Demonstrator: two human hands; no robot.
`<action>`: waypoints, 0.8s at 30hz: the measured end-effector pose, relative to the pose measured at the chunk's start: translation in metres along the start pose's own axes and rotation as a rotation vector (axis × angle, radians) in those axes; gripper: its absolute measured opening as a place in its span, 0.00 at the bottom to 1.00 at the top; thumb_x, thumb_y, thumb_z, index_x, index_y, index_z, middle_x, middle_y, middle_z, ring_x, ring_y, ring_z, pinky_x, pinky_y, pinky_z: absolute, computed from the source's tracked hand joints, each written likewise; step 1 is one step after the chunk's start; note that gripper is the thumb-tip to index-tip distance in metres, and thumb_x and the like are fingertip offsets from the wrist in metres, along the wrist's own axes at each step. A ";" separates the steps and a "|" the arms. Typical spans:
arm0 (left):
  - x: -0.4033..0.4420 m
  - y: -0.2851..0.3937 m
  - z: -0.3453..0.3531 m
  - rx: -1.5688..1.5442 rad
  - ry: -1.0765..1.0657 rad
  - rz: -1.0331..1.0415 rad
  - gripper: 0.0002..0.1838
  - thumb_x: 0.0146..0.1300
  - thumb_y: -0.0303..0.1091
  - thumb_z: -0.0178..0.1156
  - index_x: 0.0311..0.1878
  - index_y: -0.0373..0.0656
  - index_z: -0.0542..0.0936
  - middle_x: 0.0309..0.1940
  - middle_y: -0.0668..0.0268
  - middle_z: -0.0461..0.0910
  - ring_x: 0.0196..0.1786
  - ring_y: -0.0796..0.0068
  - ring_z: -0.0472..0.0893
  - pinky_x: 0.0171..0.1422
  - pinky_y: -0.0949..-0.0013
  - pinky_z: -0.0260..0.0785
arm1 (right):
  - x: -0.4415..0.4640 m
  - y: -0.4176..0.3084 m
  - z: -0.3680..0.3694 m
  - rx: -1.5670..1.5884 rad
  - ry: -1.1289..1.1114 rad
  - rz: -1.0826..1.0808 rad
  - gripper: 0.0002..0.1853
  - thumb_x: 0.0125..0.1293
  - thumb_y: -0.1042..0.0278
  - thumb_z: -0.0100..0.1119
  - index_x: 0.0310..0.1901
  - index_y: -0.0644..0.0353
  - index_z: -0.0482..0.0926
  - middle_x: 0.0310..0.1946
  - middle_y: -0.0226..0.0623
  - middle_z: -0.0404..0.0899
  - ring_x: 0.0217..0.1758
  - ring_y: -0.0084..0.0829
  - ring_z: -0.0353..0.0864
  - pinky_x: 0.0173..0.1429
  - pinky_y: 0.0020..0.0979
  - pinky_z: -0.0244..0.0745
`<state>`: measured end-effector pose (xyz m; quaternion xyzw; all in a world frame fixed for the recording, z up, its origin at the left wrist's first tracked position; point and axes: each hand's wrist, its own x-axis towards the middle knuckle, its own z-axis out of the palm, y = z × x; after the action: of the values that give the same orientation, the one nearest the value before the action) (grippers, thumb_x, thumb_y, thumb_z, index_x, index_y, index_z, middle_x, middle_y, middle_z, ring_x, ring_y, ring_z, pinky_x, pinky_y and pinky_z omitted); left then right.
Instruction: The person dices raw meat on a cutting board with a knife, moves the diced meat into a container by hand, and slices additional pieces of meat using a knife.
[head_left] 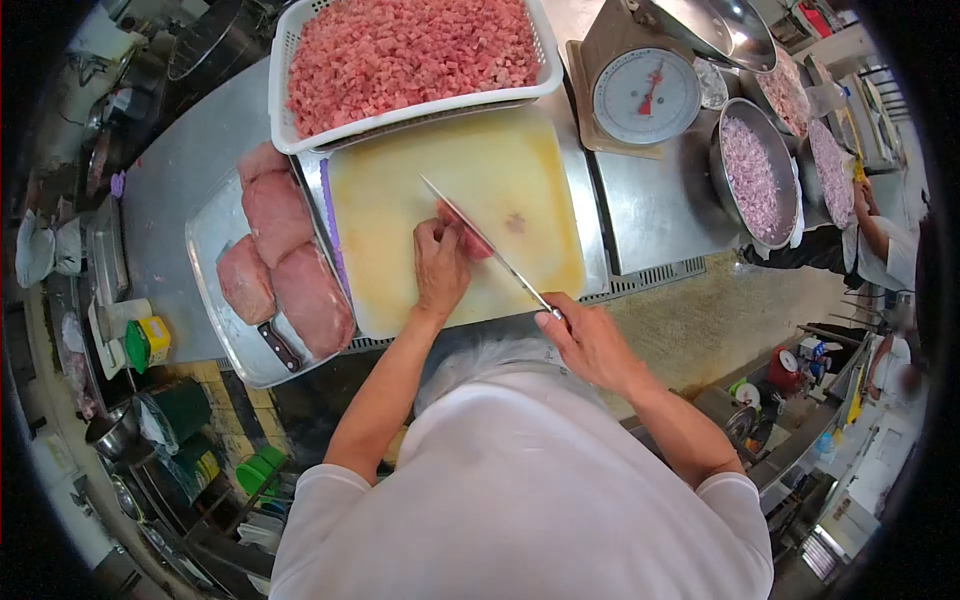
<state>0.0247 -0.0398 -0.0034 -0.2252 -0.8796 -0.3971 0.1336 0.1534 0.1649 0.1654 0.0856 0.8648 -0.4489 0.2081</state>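
My right hand is wrapped round the handle of a long kitchen knife. Its blade slants up and left over the yellowish cutting board. Under and beside the blade is a small piece of raw red meat, partly hidden by the knife and fingers. My left hand holds this piece with curled fingers, close to the blade's left side. Left of the board, a metal tray bears several large slabs of raw meat and a second, dark-handled knife.
Beyond the board stands a white basket heaped with diced meat. A dial scale is at the back right. Farther right are metal bowls of chopped pinkish pieces. Another person stands at the far right.
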 end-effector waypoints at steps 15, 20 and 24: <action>-0.007 0.001 0.000 -0.084 -0.082 -0.107 0.13 0.66 0.19 0.59 0.53 0.34 0.80 0.48 0.45 0.75 0.53 0.42 0.76 0.56 0.48 0.71 | 0.100 -0.004 0.035 -0.061 0.008 -0.144 0.21 0.82 0.54 0.54 0.56 0.69 0.77 0.26 0.61 0.81 0.34 0.65 0.82 0.41 0.56 0.74; 0.004 0.003 -0.001 -0.117 -0.019 -0.079 0.09 0.68 0.20 0.59 0.50 0.34 0.80 0.48 0.45 0.74 0.51 0.42 0.76 0.55 0.49 0.72 | 0.091 0.000 0.032 -0.152 0.064 -0.178 0.21 0.81 0.55 0.55 0.55 0.70 0.77 0.25 0.60 0.80 0.32 0.67 0.81 0.39 0.57 0.74; -0.002 0.000 -0.005 -0.170 -0.074 -0.138 0.12 0.66 0.20 0.60 0.52 0.36 0.80 0.49 0.46 0.72 0.54 0.43 0.75 0.57 0.49 0.72 | 0.078 0.012 0.028 -0.090 -0.009 -0.032 0.20 0.81 0.55 0.56 0.53 0.70 0.79 0.25 0.59 0.80 0.32 0.64 0.82 0.39 0.54 0.75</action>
<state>0.0262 -0.0445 -0.0009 -0.1891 -0.8604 -0.4701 0.0539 0.0957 0.1462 0.1078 0.0606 0.8845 -0.4130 0.2084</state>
